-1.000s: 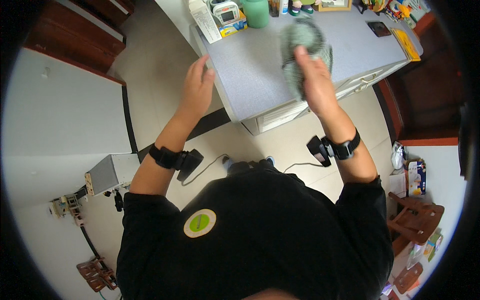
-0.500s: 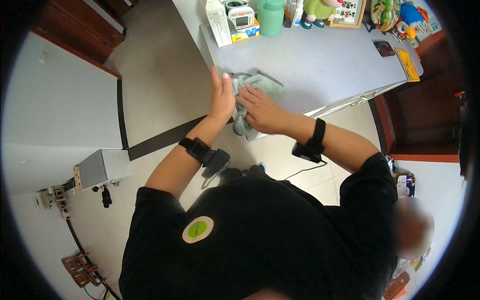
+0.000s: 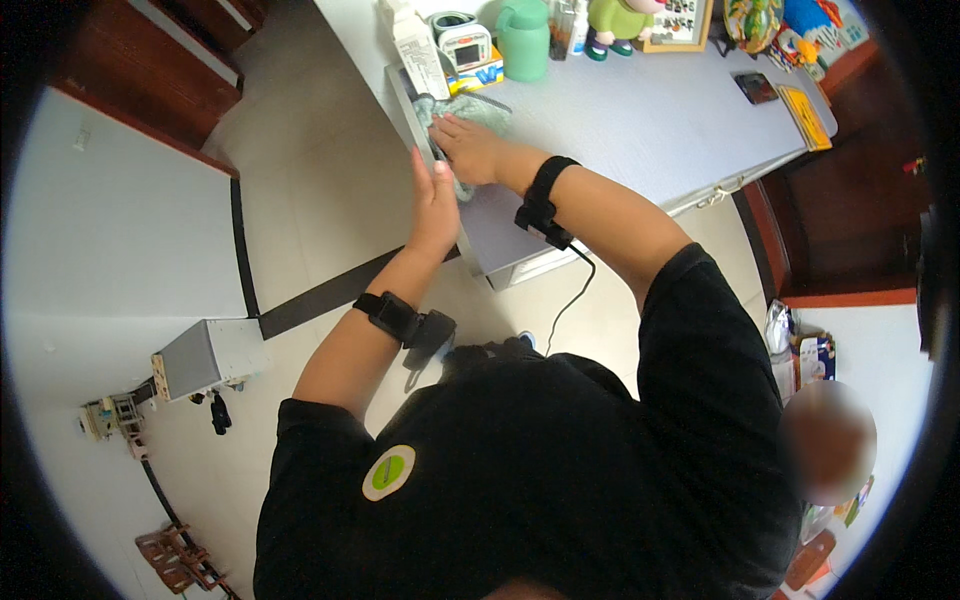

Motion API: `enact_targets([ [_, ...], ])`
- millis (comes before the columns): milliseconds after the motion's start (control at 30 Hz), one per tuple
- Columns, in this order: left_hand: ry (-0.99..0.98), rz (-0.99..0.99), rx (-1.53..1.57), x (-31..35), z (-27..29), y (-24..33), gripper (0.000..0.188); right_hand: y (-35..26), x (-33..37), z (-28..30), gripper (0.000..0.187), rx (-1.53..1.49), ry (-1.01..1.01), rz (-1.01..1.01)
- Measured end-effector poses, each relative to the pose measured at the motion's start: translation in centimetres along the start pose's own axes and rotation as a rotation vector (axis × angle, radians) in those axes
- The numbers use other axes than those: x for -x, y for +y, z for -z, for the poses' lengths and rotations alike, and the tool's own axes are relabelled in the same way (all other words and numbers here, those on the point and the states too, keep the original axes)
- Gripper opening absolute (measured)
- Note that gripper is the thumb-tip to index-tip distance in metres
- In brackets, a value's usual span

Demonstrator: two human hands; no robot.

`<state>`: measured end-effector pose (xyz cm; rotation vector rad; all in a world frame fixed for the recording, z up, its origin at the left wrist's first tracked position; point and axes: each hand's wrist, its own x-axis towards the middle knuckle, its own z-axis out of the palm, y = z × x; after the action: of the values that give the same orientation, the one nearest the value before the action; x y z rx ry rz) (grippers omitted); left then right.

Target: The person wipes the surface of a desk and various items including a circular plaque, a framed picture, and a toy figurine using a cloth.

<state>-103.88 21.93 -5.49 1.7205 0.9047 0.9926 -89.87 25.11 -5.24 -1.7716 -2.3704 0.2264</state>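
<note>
A grey-green cloth [image 3: 485,112] lies bunched on the grey cabinet top [image 3: 630,130], near its far left corner. My right hand [image 3: 472,150] rests flat on the cloth, fingers stretched out and pressing it down beside the raised left edge. My left hand [image 3: 436,208] is at that left edge, nearer to me, with its fingers extended upward and nothing held. It seems to touch the edge from outside. Part of the cloth hangs down between the two hands. Black straps with small devices circle both my wrists.
Just beyond the cloth stand a white carton [image 3: 416,50], a blood pressure monitor [image 3: 465,46] on a box, and a green jug [image 3: 523,40]. Farther right are a doll [image 3: 618,22], a picture frame [image 3: 678,25], a dark phone-like slab [image 3: 755,88] and a yellow booklet [image 3: 803,117].
My right hand has slid the cloth away from me and left, from the near left corner toward the carton. My left hand stays by the left edge, slightly lower in view.
</note>
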Motion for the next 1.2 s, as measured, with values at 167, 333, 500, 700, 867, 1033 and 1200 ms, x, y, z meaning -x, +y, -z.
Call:
enact_targets([
  [167,0.013,0.056,0.0,-0.3,0.1,-0.5,0.065,-1.1,3.2,0.1,0.056,0.075,-0.01,-0.069],
  [333,0.006,0.115,0.037,-0.4,0.8,-0.5,0.066,3.6,8.4,1.6,0.061,0.148,0.006,-0.249],
  [500,-0.005,0.119,-0.039,-1.4,0.9,-2.8,0.066,12.3,17.0,4.2,0.059,0.267,0.027,-0.611],
  [700,-0.096,0.198,-0.014,-1.3,0.9,-0.6,0.067,20.0,26.4,3.0,0.056,0.37,0.245,-0.958],
  [867,0.0,0.179,-0.125,-1.1,0.8,-0.2,0.068,11.4,22.1,2.9,0.057,0.36,0.238,-0.823],
  [1033,-0.029,0.174,-0.142,-1.2,0.9,0.3,0.069,0.7,16.0,0.2,0.061,0.192,0.265,-0.477],
  [1200,-0.067,0.148,-0.179,-2.2,1.5,-2.3,0.071,-6.3,15.0,-1.3,0.057,-0.009,0.269,-0.198],
])
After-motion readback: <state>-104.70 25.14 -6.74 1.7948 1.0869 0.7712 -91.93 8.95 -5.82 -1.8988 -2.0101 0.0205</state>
